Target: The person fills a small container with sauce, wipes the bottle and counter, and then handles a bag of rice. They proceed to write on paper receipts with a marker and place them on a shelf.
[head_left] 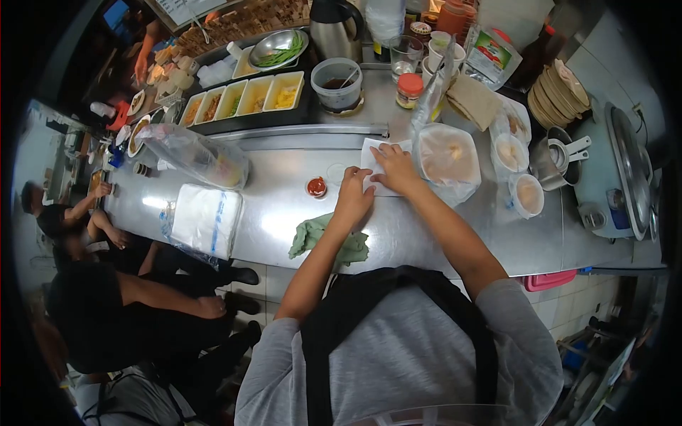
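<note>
At the centre of the frame, we see two hands over a folded-looking white paper point(367, 155) lying on a steel counter point(273, 170). The right hand point(394, 167) rests on the sheet, fingers spread wide; the left hand point(352, 190) meets its near edge with bent fingers, though we cannot tell whether they pinch it. Just right of the paper sits a plastic-wrapped container point(449, 160); to its left is a small cup of red sauce point(317, 187), with a green cloth point(330, 240) below.

Lettering is present but too small for us to read: on a pouch with a green-and-red label point(494, 51) at upper right, in blue on a pack of clear plastic point(202, 220) at left, and on a posted sheet point(181, 8) at the top left. We see a shiny metal surface catching bright reflections, pale floor tiles point(278, 282) beneath, and a tiled wall point(597, 60) at upper right. Along the left side, people in dark clothing point(167, 326) fill the room.
</note>
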A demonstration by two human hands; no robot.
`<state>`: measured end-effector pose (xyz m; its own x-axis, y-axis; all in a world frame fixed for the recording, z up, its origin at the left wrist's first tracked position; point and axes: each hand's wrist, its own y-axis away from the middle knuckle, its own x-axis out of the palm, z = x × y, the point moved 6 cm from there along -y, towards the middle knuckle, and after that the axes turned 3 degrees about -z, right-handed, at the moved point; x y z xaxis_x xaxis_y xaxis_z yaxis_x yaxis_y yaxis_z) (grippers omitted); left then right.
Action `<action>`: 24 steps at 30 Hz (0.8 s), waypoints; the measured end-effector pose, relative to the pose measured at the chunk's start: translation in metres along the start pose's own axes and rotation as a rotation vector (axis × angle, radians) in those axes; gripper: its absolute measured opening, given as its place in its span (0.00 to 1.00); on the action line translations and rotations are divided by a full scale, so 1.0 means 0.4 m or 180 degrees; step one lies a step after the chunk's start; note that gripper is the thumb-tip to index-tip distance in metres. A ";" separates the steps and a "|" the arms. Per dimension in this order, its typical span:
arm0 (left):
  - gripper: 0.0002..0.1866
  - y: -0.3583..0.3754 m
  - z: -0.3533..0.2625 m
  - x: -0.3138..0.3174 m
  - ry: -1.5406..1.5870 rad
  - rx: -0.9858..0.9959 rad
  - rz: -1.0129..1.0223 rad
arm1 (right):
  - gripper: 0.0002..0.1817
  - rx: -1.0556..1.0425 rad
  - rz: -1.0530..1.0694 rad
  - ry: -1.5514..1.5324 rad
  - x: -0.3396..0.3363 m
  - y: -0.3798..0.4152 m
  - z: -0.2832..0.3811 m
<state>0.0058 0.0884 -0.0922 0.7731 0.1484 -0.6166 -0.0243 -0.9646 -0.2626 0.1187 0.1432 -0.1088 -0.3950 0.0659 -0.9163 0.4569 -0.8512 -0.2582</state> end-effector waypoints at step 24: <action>0.15 0.092 0.008 -0.017 0.0690 -0.0458 0.0419 | 0.04 0.0084 -0.0350 -0.0408 0.006 0.012 -0.022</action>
<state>-0.0025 0.0525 -0.1000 0.8871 -0.0153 -0.4614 -0.0552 -0.9958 -0.0731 0.1269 0.1437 -0.1150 -0.5406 0.0938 -0.8360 0.3850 -0.8560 -0.3450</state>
